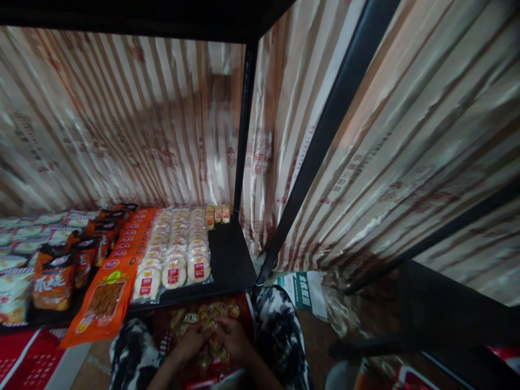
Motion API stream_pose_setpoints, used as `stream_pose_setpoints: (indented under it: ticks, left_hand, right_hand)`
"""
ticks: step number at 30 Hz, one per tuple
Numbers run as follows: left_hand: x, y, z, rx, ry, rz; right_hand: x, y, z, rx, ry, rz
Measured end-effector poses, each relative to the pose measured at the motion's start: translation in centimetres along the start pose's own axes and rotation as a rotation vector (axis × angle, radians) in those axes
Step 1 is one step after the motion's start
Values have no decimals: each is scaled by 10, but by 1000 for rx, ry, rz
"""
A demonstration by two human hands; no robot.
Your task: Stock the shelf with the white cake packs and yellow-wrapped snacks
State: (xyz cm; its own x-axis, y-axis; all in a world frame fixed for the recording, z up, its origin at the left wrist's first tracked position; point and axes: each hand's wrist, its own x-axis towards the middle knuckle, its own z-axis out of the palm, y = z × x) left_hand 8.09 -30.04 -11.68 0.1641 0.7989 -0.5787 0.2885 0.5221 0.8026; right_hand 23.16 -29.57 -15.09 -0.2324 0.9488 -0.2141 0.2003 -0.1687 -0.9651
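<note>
Between my knees lies a red container (251, 311) with many small gold-wrapped packets (217, 309) in it. My left hand (197, 337) is over the packets, its fingers bent around something gold that I cannot clearly make out. Close beside it, my right hand (231, 333) has its fingers drawn together on the same spot. Just above, on the right end of a black shelf (233, 260), three small gold packets (218, 214) stand at the back. Left of them are rows of round white crackers (174, 268) in clear wrap.
Orange snack packs (106, 295), brown-orange bags (52, 279) and white bags (14, 292) fill the shelf's left. A black post (317, 141) slants past striped curtains (162, 119). Right are a green-white package (304, 292) and another black shelf (455, 303). A red basket (30, 360) stands lower left.
</note>
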Motion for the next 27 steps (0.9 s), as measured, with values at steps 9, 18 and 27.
stream_pose_setpoints:
  ticks: [9,18,27]
  left_hand:
    - [-6,40,-12,-127,-71,100]
    - [-22,88,-19,-79,-84,166]
    - [-25,107,-18,-93,-107,229]
  right_hand:
    - [-16,-47,-12,103,-82,-145]
    - [-17,-64,-18,109,-16,-178]
    - [-19,-73,-25,211,23,-215]
